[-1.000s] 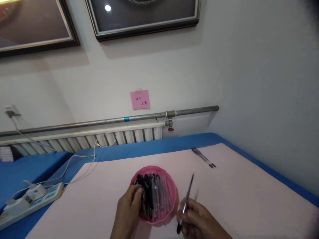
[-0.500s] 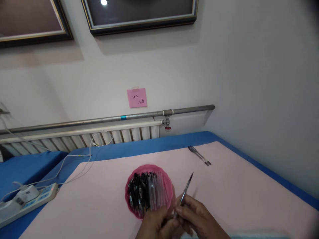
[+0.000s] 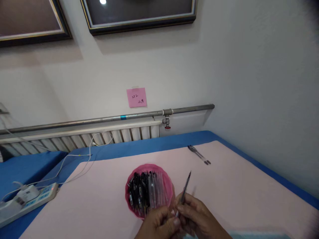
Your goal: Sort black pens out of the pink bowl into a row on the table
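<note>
An uncapped black gel pen [image 3: 185,189] points up and slightly right, its dark tip free above my fingers. My right hand [image 3: 196,214] is closed, pinching the barrel between thumb and fingers. At the pen's lower end my left hand [image 3: 159,224] is also closed, thumb against the clear barrel; that end is mostly covered by the fingers. Just behind my left hand stands a pink scalloped basket [image 3: 128,205]. Inside it lie black pen caps [image 3: 140,192] on the left and clear pen barrels [image 3: 157,191] on the right.
Capped pens [image 3: 198,154] lie side by side toward the back right of the pink sheet [image 3: 99,192]. A white power strip [image 3: 37,202] with plugs and white cables sits at the left. Behind the blue-covered table [image 3: 149,143] are a radiator [image 3: 126,134] and a metal pipe [image 3: 139,116].
The pen has shifted very slightly left and stands a bit steeper. Both hands keep nearly the same place, with my left thumb a little closer to the right hand.
</note>
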`<state>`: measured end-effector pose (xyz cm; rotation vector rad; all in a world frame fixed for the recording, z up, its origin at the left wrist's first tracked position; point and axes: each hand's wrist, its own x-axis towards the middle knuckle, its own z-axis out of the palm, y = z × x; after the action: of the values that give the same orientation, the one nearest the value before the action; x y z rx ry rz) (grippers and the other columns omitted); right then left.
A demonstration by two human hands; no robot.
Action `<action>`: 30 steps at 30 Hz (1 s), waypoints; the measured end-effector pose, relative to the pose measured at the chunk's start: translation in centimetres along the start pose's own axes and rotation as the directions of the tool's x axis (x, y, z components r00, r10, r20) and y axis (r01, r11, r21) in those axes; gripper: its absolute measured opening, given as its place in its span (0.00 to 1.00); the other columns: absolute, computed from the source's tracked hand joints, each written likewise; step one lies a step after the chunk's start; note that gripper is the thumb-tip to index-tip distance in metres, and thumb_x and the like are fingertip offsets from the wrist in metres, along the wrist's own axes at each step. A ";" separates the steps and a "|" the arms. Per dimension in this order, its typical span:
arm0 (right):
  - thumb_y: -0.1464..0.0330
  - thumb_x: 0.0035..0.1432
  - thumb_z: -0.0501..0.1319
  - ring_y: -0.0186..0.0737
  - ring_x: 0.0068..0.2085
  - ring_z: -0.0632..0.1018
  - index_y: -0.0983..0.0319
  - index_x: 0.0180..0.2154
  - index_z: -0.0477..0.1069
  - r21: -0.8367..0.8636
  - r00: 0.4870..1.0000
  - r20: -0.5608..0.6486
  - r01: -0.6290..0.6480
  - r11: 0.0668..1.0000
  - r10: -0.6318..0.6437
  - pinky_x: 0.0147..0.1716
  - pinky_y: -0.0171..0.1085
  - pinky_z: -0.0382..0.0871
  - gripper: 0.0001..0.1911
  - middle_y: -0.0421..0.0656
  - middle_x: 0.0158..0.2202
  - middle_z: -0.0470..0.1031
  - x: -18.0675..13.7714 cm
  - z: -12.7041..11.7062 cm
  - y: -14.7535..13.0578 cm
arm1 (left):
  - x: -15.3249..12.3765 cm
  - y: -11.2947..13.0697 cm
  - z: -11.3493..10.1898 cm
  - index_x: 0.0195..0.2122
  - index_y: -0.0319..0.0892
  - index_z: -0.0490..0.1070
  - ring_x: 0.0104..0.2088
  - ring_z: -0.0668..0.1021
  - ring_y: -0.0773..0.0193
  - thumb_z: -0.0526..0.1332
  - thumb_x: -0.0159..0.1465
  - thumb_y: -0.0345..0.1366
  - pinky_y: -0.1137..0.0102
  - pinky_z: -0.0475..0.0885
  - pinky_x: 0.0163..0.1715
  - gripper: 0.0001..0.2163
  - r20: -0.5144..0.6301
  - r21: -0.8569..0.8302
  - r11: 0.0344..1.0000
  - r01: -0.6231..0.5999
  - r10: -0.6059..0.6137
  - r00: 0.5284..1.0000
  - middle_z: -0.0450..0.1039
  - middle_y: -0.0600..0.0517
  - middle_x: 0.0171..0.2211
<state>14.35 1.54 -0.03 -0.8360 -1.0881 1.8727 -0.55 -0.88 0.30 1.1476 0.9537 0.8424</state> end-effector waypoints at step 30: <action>0.58 0.47 0.60 0.28 0.17 0.63 0.60 0.30 0.64 -0.103 1.000 0.001 0.018 0.995 -0.017 0.17 0.31 0.52 0.13 0.33 0.18 0.63 0.2 -0.3 0.0 | -0.3 0.3 -1.0 0.25 0.34 0.74 0.14 0.62 0.75 0.65 0.48 0.55 0.76 0.51 0.16 0.23 0.133 -0.177 0.972 0.152 -0.129 0.983 0.66 0.54 0.16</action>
<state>14.49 1.84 -0.19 -0.8814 -1.1970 1.8149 -1.56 -0.72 0.49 0.9465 0.8275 0.7230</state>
